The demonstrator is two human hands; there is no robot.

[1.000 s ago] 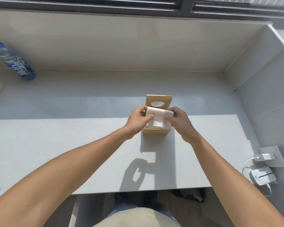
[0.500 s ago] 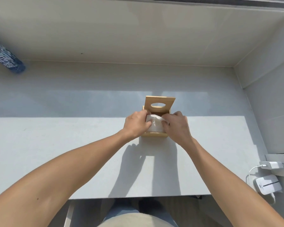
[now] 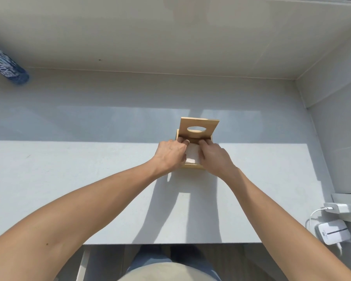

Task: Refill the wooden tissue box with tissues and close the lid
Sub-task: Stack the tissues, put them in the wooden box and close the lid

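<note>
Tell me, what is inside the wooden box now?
A white stack of tissues lies inside the wooden box, below the raised lid. The left hand and right hand cover its sides, and the bottom is hidden.

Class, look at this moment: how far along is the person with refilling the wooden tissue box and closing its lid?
Done: the white tissues sit inside the wooden box, not above it. In hand: the left hand and right hand are both over the opening, fingers on the stack, apparently pressing it in. Left: the lid, with its oval hole, stands raised at the back and is not yet closed.
</note>
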